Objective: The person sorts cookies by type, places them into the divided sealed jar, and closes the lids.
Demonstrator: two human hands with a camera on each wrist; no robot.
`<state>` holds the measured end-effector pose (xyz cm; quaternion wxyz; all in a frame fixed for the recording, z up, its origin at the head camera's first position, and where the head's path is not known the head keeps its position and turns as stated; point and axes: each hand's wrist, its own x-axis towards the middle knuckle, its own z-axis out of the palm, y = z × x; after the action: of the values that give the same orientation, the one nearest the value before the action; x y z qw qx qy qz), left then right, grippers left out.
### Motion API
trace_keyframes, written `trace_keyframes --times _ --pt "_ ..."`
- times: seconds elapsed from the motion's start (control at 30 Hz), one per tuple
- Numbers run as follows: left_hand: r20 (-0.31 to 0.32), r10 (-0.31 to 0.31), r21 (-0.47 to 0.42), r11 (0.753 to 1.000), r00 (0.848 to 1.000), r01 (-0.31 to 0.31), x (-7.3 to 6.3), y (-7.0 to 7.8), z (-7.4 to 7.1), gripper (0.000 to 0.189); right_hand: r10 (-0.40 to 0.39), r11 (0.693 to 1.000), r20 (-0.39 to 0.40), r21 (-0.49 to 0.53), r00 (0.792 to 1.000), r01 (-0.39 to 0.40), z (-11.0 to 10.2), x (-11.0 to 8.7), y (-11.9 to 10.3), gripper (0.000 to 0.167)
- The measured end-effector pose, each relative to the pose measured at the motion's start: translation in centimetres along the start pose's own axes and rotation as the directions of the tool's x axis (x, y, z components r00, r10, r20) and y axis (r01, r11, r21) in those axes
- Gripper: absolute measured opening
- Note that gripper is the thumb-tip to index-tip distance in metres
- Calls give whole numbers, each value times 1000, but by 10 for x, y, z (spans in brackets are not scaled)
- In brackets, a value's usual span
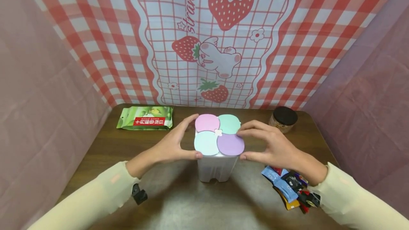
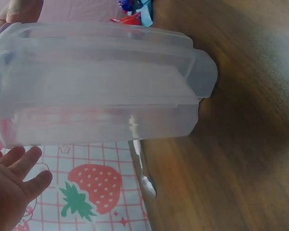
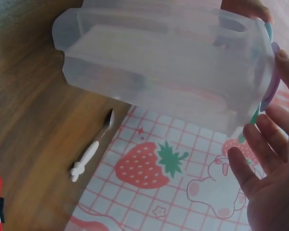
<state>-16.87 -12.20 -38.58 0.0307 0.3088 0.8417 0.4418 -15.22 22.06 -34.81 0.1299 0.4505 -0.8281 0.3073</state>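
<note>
A tall, translucent storage container (image 1: 217,168) is upright at the middle of the table, under a lid of pink, mint, pale blue and purple petals (image 1: 230,145). My left hand (image 1: 174,144) spans the lid's left side, thumb at the front corner and a finger at the back; it holds the container there. On the other side, my right hand (image 1: 271,144) holds the lid's edge, thumb low in front and fingertips by the purple and mint petals. Through the cloudy walls (image 3: 159,57) no contents can be made out clearly.
Behind the container lies a white-handled spoon (image 3: 89,156) on the wooden table (image 1: 105,152). A green packet (image 1: 147,118) is at the back left and a black-lidded jar (image 1: 283,119) at the back right. Several small sachets (image 1: 284,184) lie under my right wrist. Strawberry-print cloth (image 1: 204,45) hangs behind.
</note>
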Motion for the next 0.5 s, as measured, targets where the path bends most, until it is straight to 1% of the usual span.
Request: trace_keyframes --times 0.17,0.33,0.4,0.5 --pt "-3 31 -59 998 1000 -31 1 -2 0 115 -50 999 -36 -9 998 50 4 1 3 53" --pt "-11 50 -145 988 999 -51 3 -5 2 112 -130 991 -90 -25 987 129 5 4 6 47" --pt "-16 49 -191 980 999 -51 3 -6 4 111 -176 984 -117 -34 977 173 7 6 8 44" --pt "-30 44 -245 968 999 -50 2 -7 5 110 -263 965 -166 -59 950 256 10 9 11 43"
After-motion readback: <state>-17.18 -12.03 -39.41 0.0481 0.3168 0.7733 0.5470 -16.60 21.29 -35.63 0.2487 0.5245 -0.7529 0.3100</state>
